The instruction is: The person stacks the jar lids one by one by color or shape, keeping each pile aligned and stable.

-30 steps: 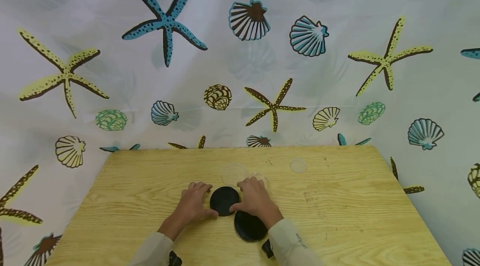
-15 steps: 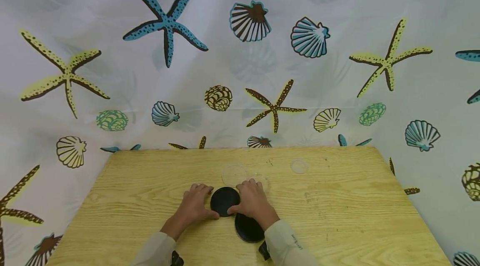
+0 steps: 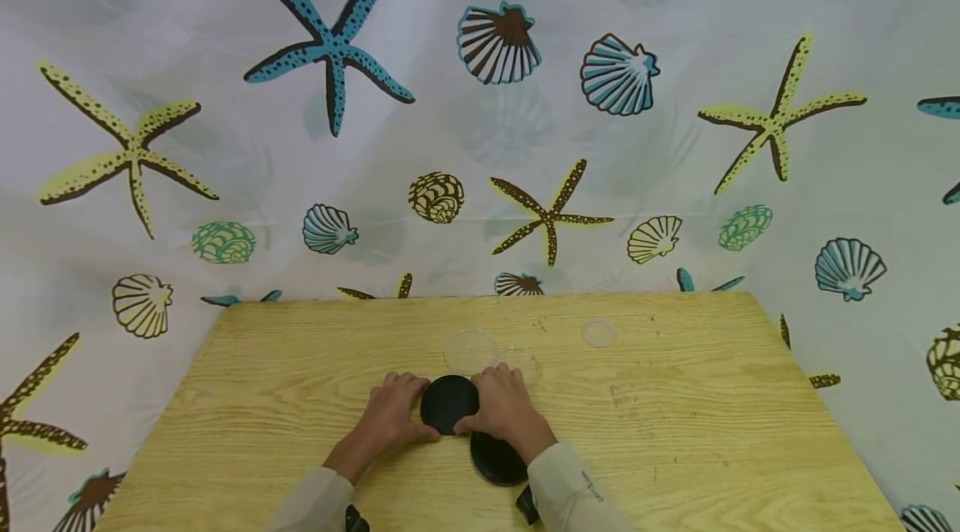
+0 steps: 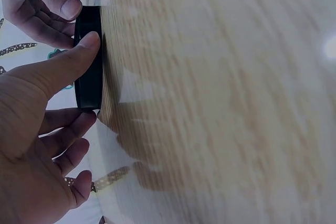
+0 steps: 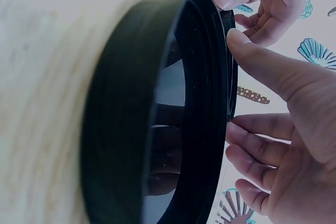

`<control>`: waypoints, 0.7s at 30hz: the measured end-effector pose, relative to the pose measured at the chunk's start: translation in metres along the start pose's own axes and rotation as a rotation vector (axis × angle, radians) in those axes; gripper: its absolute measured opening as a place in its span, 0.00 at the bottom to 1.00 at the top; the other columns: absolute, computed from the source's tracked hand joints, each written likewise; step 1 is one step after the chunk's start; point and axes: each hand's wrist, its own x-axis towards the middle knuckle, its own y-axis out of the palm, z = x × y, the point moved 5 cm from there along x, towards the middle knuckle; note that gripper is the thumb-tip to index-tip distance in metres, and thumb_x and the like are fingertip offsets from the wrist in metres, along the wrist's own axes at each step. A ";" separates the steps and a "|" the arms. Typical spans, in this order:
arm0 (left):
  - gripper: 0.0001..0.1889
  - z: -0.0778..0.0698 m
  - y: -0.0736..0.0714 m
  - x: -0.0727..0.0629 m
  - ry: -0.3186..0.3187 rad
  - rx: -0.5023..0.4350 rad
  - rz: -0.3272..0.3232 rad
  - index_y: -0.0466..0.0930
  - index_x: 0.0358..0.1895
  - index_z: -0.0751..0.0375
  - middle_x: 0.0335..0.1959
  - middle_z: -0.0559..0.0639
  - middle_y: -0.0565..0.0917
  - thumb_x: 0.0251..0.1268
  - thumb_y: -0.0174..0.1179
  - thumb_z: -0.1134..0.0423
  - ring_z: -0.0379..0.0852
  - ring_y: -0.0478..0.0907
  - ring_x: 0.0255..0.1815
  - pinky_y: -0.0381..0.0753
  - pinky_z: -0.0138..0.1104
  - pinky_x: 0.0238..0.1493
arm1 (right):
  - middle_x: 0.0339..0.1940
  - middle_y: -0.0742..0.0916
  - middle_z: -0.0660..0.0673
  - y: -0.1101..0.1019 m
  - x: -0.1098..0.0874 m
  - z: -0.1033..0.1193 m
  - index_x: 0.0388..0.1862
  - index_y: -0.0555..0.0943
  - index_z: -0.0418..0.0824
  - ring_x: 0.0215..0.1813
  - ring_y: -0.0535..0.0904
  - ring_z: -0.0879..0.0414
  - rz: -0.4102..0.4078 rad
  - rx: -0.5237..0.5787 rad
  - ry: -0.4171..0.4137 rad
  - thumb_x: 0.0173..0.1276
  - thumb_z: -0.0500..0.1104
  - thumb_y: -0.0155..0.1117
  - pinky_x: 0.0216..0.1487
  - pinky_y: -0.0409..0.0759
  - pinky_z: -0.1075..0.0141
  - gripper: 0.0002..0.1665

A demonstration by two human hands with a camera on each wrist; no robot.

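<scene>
Black disc (image 3: 448, 405) gripped at rim by fingers of left hand (image 3: 388, 417) and right hand (image 3: 504, 407); second black disc (image 3: 498, 460) partly hidden; clear discs (image 3: 470, 351) barely made out.

A wood-grained table (image 3: 712, 399) carries two black discs (image 3: 448, 405) (image 3: 497, 460), three clear discs (image 3: 469, 350) (image 3: 523, 362) (image 3: 598, 333).

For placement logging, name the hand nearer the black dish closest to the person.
Right: the right hand is just beyond the black dish; the left hand is farther off, to its left.
</scene>
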 end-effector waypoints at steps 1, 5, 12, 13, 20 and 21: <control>0.40 0.000 0.000 0.000 0.000 -0.002 0.001 0.76 0.57 0.61 0.52 0.52 0.79 0.37 0.77 0.47 0.52 0.69 0.53 0.67 0.52 0.52 | 0.46 0.83 0.47 0.000 0.000 0.000 0.56 0.80 0.42 0.43 0.71 0.53 0.001 0.001 -0.001 0.46 0.66 0.73 0.47 0.65 0.60 0.43; 0.40 0.001 0.001 0.000 -0.001 -0.008 0.008 0.75 0.57 0.61 0.52 0.53 0.79 0.38 0.77 0.47 0.52 0.69 0.53 0.67 0.53 0.53 | 0.46 0.83 0.47 0.000 -0.001 0.002 0.57 0.79 0.42 0.45 0.72 0.53 -0.003 -0.014 -0.009 0.47 0.67 0.73 0.48 0.66 0.60 0.43; 0.40 0.000 -0.003 -0.001 0.008 -0.021 0.009 0.75 0.59 0.61 0.53 0.53 0.78 0.39 0.76 0.47 0.53 0.69 0.56 0.66 0.54 0.55 | 0.47 0.82 0.47 -0.002 -0.002 0.004 0.59 0.78 0.43 0.45 0.71 0.54 -0.008 -0.022 -0.008 0.47 0.67 0.72 0.48 0.65 0.61 0.44; 0.40 0.000 -0.004 0.000 0.007 -0.023 0.008 0.74 0.59 0.61 0.53 0.53 0.78 0.39 0.76 0.47 0.53 0.69 0.56 0.66 0.54 0.55 | 0.48 0.82 0.47 -0.003 -0.002 0.004 0.59 0.78 0.44 0.45 0.71 0.54 -0.010 -0.023 -0.009 0.47 0.67 0.72 0.48 0.65 0.61 0.44; 0.38 0.000 -0.008 0.000 0.007 -0.024 0.005 0.75 0.58 0.60 0.50 0.51 0.79 0.40 0.76 0.47 0.51 0.69 0.53 0.66 0.54 0.54 | 0.49 0.82 0.47 -0.010 -0.004 0.005 0.60 0.77 0.43 0.44 0.71 0.54 -0.009 -0.022 -0.033 0.48 0.67 0.72 0.49 0.65 0.61 0.45; 0.38 -0.001 -0.008 0.000 0.012 -0.018 0.002 0.75 0.57 0.60 0.50 0.51 0.79 0.40 0.76 0.47 0.51 0.70 0.53 0.66 0.53 0.53 | 0.49 0.82 0.47 -0.010 -0.004 0.005 0.60 0.77 0.43 0.45 0.71 0.54 -0.008 -0.020 -0.037 0.48 0.66 0.73 0.49 0.65 0.61 0.45</control>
